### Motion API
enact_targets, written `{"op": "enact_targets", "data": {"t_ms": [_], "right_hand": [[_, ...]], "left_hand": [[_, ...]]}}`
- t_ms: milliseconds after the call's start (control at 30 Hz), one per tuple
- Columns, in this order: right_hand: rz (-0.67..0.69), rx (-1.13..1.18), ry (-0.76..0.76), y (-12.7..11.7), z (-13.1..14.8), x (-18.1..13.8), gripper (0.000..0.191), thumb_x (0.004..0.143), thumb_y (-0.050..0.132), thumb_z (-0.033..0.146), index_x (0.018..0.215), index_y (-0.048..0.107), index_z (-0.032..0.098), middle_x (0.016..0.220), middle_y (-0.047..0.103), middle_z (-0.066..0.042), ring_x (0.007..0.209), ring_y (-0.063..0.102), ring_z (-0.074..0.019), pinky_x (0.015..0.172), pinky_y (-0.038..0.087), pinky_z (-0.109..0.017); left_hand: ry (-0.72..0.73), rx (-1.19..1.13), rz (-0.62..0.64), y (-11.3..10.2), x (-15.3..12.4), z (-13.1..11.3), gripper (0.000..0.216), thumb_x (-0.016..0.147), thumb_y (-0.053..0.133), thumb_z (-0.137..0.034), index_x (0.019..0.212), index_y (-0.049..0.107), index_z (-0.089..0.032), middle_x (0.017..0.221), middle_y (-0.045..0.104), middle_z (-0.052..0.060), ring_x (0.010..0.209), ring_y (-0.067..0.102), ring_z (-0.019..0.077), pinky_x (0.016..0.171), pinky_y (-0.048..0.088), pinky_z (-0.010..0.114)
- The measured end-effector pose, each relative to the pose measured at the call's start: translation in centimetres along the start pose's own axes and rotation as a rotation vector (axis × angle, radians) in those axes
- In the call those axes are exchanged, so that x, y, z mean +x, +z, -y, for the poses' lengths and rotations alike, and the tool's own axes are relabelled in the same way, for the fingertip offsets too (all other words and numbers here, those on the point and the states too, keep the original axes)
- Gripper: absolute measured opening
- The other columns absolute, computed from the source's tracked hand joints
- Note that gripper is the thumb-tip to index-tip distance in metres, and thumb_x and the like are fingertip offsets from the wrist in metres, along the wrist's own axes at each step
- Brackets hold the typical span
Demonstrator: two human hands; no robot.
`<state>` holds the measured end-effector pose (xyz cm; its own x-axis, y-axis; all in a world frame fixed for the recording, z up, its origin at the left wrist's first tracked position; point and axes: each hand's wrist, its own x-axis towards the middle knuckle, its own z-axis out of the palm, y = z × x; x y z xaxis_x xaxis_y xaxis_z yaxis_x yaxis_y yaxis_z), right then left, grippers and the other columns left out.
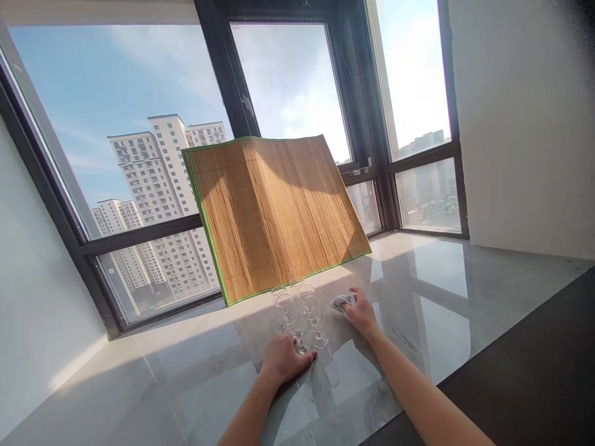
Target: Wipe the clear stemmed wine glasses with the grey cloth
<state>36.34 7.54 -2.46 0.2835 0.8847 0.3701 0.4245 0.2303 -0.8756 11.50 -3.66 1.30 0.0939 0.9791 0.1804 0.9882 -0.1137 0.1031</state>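
Observation:
A small group of clear stemmed glasses (pixel 312 303) stands upright and close together on the glossy grey stone sill. My left hand (pixel 282 359) is low at the front of this group, its thumb and fingers closed about the foot of the nearest glass (pixel 300 331); part of that grip is hidden behind the hand. To the right of the glasses, my right hand (pixel 362 314) grips a crumpled white cloth (pixel 343 301), which lies against the sill, apart from the glasses.
Behind the glasses a bamboo mat (pixel 279 210) with green edging leans against the dark window frame (pixel 139 232). The glossy sill (pixel 209 371) carries bright reflections and shadows. White walls close both sides, and a dark area (pixel 525 371) lies beyond the sill's front edge.

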Motion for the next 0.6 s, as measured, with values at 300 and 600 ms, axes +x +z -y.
{"op": "enact_targets", "data": {"t_ms": [300,600], "right_hand": [[0.003,-0.002,0.011,0.02,0.16,0.08,0.052,0.071,0.057,0.035,0.120,0.052,0.017,0.099,0.067,-0.012,0.090,0.064,-0.0255,0.080,0.047,-0.033],[-0.011,0.027,0.025,-0.09,0.31,-0.09,0.052,0.069,0.060,0.036,0.118,0.053,0.018,0.095,0.066,-0.009,0.086,0.064,-0.0242,0.079,0.048,-0.033]], "left_hand": [[0.002,0.012,-0.013,-0.18,-0.06,-0.21,0.050,0.077,0.055,-0.068,0.070,0.065,-0.020,0.074,0.068,0.006,0.072,0.062,0.0214,0.060,0.032,0.029],[0.019,-0.048,0.028,-0.13,0.14,-0.18,0.047,0.081,0.054,-0.059,0.058,0.060,-0.018,0.065,0.062,0.005,0.062,0.055,0.0162,0.058,0.027,0.027]]}}
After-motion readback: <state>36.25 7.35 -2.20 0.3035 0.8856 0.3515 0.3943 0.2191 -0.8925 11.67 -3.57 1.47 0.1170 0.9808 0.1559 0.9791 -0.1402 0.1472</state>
